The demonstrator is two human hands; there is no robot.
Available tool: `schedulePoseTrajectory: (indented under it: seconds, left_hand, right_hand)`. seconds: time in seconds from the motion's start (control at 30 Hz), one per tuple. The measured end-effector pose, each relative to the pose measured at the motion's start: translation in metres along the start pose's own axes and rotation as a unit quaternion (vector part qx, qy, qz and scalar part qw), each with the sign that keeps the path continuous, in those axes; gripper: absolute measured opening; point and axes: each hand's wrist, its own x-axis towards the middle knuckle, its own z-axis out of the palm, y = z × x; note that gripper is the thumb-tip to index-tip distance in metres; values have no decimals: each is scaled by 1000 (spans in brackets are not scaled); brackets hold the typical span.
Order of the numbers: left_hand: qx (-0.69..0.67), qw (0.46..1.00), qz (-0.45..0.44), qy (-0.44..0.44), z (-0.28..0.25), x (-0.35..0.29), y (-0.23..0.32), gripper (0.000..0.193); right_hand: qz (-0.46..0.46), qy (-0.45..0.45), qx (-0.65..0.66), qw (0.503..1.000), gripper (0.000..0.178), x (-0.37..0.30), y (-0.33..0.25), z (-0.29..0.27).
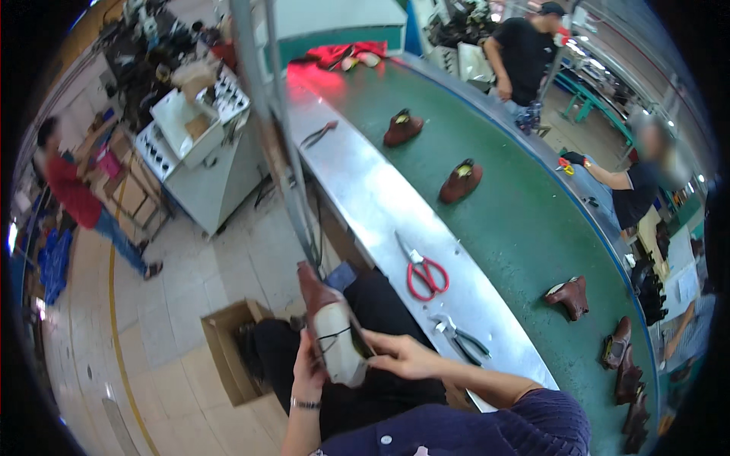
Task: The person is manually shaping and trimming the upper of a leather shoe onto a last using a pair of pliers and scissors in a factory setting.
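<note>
Two hands share one shoe: the left hand [308,368] has its grip closed around the left side of the brown shoe [332,318], and the right hand [403,356] has its grip narrowed on the opposite edge near the lower end. The shoe is held above the lap, just beside the metal counter [365,186], with its pale underside up and one dark line crossing it. Three tools lie on that counter: one pair of red-handled scissors [415,258], one pair of dark-handled pliers [458,333] near the right forearm, and one small reddish-handled tool [327,130] farther up. Beyond them, on the green belt [517,251], three brown shoes stand or lie well apart: one far shoe [403,129], one middle shoe [461,182] and one nearer shoe [570,296]. At the belt's lower right, a row of brown shoes [628,376] sits close together, at least three, the exact number hard to tell. One red cloth [327,55] lies at the far end. One open cardboard box [223,353] stands on the floor [163,380] to the left of the lap
</note>
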Motion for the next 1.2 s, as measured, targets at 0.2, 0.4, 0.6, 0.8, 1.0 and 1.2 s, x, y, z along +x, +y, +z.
schedulePoseTrajectory:
  seconds: [0.2,0.4,0.6,0.8,1.0,1.2]
  left_hand:
    - [91,996,19,13,-2,12,-31,77]
    - [209,977,8,-41,-9,8,-63,64]
    - [222,971,92,2,-8,-3,-91,66]
    - [233,968,95,3,-19,6,-90,55]
    - [235,970,66,-23,-28,12,-86,54]
    - [232,969,78,-31,-34,21,-91,58]
  right_hand:
    - [160,-106,119,974,65,-2,-25,-61]
    - [164,-129,-213,955,50,17,-22,-58]
    - [209,-235,-281,907,49,38,-27,-59]
    - [265,-251,-368,855,39,48,-37,-42]
    - [311,-175,-402,843,32,49,-45,-20]
    - [334,-97,-423,837,31,41,-41,-11]
